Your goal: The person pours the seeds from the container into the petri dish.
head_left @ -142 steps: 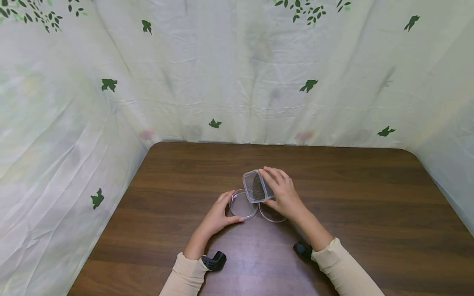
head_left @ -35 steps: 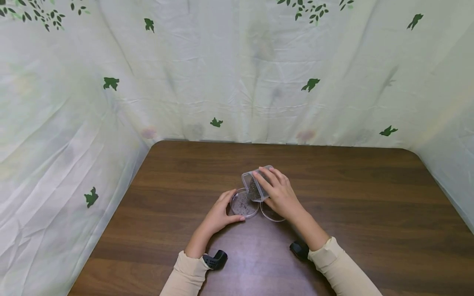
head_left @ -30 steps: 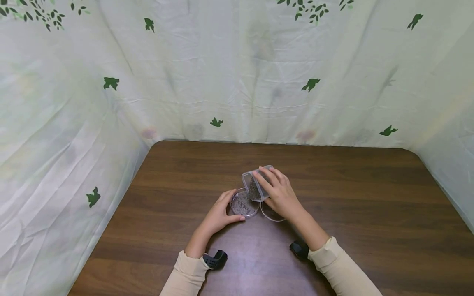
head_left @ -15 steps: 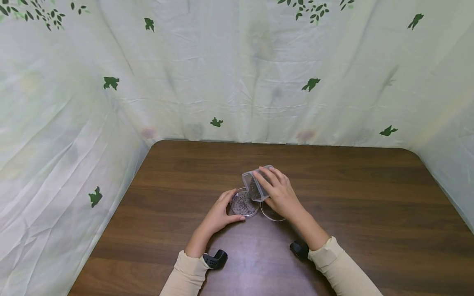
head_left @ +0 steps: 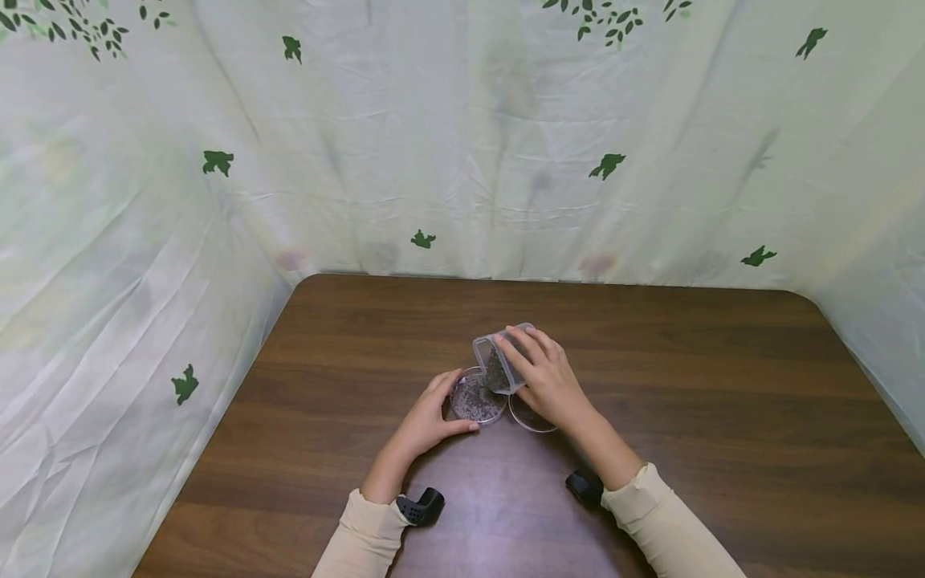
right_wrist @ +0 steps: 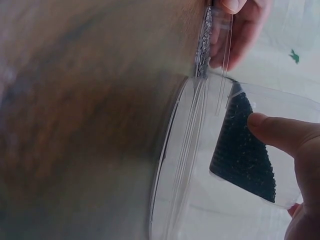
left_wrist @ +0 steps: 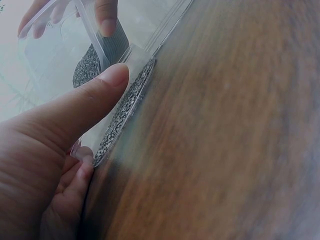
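Note:
My left hand [head_left: 425, 421] holds a round clear petri dish [left_wrist: 135, 56] by its side, thumb at the near edge and fingers at the far edge. A layer of dark, speckled granules [left_wrist: 121, 117] covers the dish's bottom. Over the dish's right side, my right hand [head_left: 551, 381] grips a clear plastic tub [right_wrist: 285, 97], tilted with its mouth toward the left. Dark granules [right_wrist: 242, 155] are heaped along the tub's lower side and reach its lip. In the right wrist view, the thumb presses on the tub's wall.
A second clear round dish [right_wrist: 167, 190] lies on the table right beside the first, partly hidden under my right hand in the head view. The brown wooden table [head_left: 686, 385] is bordered by a pale curtain [head_left: 462, 160] behind and at the sides.
The tub has tipped further left than in the earliest frame. Granules have spread over the petri dish's bottom, where none showed before, and the layer has thickened. Both hands have barely moved.

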`<state>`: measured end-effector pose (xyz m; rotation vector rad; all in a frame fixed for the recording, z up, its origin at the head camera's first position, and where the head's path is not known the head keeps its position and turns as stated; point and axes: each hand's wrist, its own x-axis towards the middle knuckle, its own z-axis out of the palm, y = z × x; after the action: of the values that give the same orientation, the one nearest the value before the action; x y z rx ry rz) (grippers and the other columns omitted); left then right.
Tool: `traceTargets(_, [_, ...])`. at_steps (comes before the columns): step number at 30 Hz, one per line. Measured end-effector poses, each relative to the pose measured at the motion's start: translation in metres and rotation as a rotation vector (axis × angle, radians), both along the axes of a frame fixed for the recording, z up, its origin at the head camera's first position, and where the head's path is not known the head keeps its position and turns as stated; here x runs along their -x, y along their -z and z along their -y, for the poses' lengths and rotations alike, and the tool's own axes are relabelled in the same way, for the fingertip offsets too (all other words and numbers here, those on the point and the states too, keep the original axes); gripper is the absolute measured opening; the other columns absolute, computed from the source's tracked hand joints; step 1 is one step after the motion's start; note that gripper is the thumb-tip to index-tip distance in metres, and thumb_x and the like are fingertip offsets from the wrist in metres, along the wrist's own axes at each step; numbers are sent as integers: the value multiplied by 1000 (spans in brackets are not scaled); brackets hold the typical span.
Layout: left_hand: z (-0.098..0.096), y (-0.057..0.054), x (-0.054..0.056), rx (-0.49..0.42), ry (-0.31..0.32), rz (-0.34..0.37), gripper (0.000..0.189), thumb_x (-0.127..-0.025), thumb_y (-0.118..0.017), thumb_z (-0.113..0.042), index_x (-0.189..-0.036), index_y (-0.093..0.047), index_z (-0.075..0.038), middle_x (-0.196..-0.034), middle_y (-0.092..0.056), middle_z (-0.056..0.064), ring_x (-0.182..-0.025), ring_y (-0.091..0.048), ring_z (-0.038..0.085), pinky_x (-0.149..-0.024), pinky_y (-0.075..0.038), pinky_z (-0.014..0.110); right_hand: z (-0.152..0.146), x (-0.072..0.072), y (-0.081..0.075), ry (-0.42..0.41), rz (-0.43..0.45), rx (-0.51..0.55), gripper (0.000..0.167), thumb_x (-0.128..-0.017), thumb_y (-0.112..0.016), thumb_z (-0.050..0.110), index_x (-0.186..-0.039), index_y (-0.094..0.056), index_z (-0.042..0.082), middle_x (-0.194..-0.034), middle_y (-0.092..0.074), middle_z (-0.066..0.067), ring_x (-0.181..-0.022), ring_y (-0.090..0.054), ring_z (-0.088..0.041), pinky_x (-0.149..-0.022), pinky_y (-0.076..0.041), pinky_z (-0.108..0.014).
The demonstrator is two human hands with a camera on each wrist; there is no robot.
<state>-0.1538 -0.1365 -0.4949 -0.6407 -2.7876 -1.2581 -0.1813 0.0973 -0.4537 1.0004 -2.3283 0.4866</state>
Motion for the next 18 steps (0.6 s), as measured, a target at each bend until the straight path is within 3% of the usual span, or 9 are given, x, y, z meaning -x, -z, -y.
traceTargets(18, [0,0,0,2,-4,22,88,-67,-79,-33,-136,-35,-1,-133,-38,15,-121,-37,26,-99,-30,41,1,-2,0,7,22,5,82,-69,-78,17,-138,-34,15,-138,-33,-11,-123,-27,-35,-93,-31,-50])
